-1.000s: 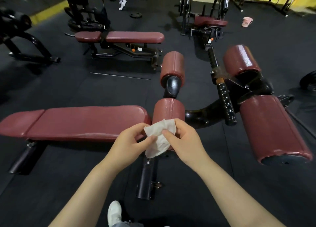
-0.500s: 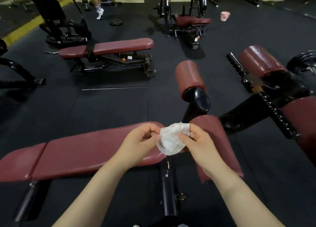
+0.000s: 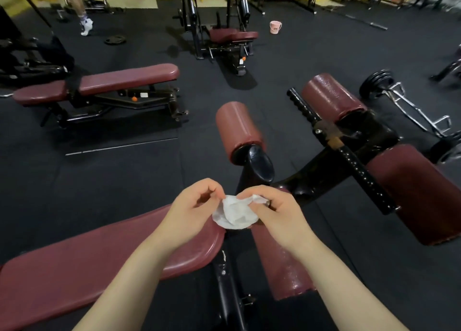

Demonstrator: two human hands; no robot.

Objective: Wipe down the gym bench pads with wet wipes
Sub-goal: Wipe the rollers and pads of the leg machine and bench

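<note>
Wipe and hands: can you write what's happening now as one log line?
step: readying wipe | left hand: pinches wet wipe | right hand: pinches wet wipe | wipe: crumpled, above bench pad, not touching

I can read no lettering anywhere; the faint embossed marks on the far maroon vinyl roller pad [image 3: 331, 96] are too blurred.

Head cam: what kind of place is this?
A gym floor, almost certainly. Maroon padded bench below the hands, a second adjustable bench behind it, a loaded barbell on black rubber flooring, and weight machines along the yellow wall.
</note>
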